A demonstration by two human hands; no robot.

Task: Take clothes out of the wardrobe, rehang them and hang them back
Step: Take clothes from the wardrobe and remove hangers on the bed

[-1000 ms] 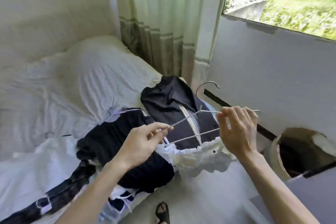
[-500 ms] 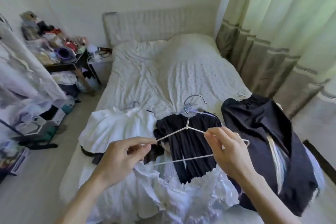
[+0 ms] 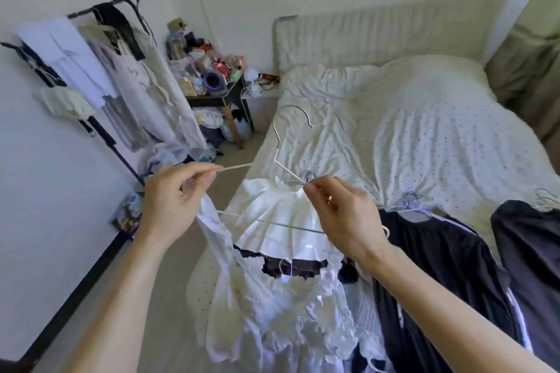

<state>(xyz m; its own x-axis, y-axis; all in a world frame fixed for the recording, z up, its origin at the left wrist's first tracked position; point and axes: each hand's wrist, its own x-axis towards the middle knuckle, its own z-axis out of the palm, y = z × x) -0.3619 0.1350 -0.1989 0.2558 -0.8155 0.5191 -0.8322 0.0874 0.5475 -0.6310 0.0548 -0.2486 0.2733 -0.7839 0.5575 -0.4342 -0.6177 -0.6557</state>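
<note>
Moved: we have swung the hanger [image 3: 233, 167] left, off the black top and over the white dress [image 3: 272, 206]; the clothes rack [image 3: 121, 3] has come into view at ten o'clock.
Left hand [image 3: 169, 200]: pinches the hanger's left shoulder wire between thumb and fingertips, with white fabric hanging beneath.
Right hand [image 3: 342, 215]: pinches the right shoulder wire near the neck, fingers curled.
Hanger place: in the air at centre, hook towards twelve o'clock.
Bed [image 3: 424, 130]: bears the white dress at six o'clock and black garments [image 3: 439, 251] at four.
Rack load: pale garments, one black.
Side table [image 3: 218, 97]: eleven o'clock, piled with clutter we cannot make out.
</note>
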